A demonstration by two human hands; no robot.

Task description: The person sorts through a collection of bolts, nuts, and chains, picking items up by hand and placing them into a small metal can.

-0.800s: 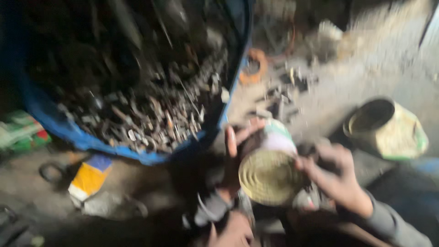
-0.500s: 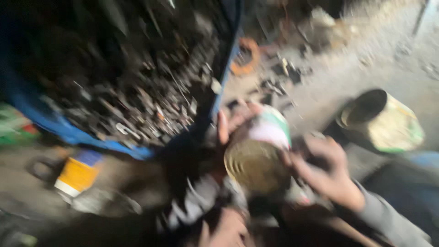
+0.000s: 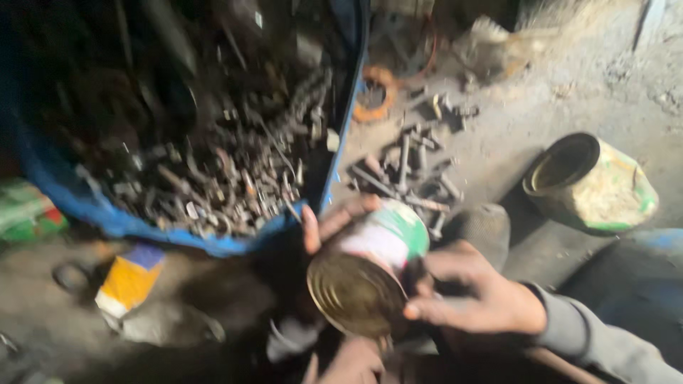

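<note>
Both hands hold one tin can (image 3: 377, 274) low in the centre of the view, above the dusty floor (image 3: 541, 128). The can lies tilted, its ribbed metal end turned toward the camera, its label white and green. The left hand (image 3: 331, 226) reaches around the far side, fingers (image 3: 348, 212) curled over the can's upper wall. The right hand (image 3: 477, 295) grips the near right side, fingers (image 3: 434, 307) closed narrowly against the rim; a grey sleeve (image 3: 590, 338) covers the wrist. Just behind the can, a blue tub (image 3: 142, 224) holds a dense heap of dark bolts, nuts and scrap metal. Loose bolts (image 3: 413, 171) lie scattered on the floor beside the tub, with an orange ring (image 3: 376, 92) beyond them. A second can (image 3: 590, 185), green and yellow, lies on its side to the right, well apart, open mouth facing left. A small yellow and blue box (image 3: 131, 279) lies on the floor at lower left. The frame is blurred; finer detail cannot be told.
</note>
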